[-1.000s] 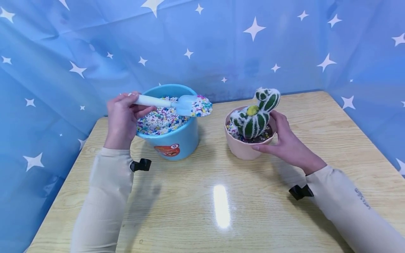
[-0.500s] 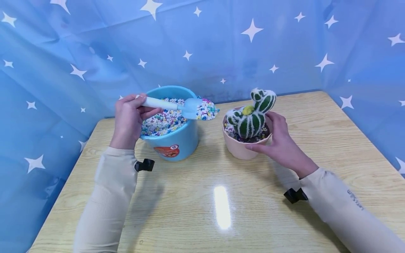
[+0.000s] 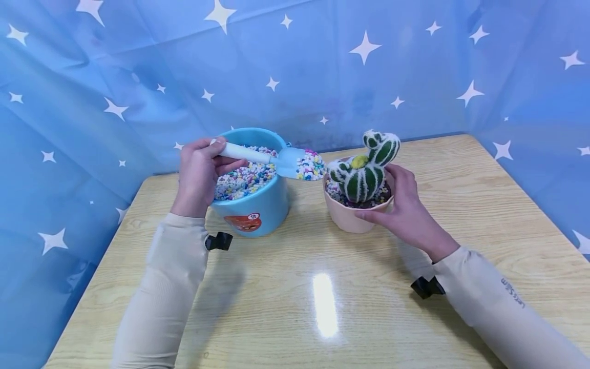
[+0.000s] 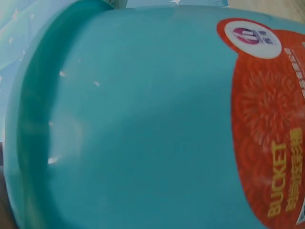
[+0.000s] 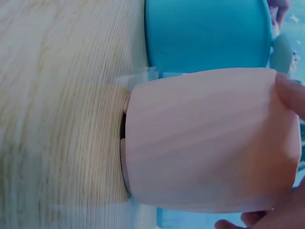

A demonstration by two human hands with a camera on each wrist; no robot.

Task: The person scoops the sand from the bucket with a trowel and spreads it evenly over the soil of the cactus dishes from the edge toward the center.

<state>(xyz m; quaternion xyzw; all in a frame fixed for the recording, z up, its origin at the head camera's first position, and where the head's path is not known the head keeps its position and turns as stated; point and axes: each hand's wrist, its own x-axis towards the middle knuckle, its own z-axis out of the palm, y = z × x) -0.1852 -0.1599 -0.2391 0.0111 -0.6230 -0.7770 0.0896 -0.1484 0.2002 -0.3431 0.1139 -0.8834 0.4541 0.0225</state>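
Note:
In the head view my left hand (image 3: 195, 177) grips the white handle of a small light blue shovel (image 3: 288, 163). Colourful pebbles (image 3: 310, 166) lie on its blade, which reaches past the blue bucket's (image 3: 272, 207) right rim toward the pot. More mixed pebbles (image 3: 241, 182) fill part of the bucket. A pale pink flower pot (image 3: 345, 218) holds a fuzzy green-and-white cactus (image 3: 361, 184) with pebbles and dark soil around its base. My right hand (image 3: 410, 215) holds the pot's right side, thumb at the front; the right wrist view shows fingers at the rim.
Both containers stand on a wood-grain table (image 3: 286, 297). A blue curtain (image 3: 313, 66) with white stars hangs behind and beside it. The bucket's side and red label (image 4: 269, 124) fill the left wrist view. A gap separates bucket and pot.
My left hand has carried the loaded shovel to the right and slightly down, bringing its tip close to the pot's left rim. My right hand keeps its hold on the pot.

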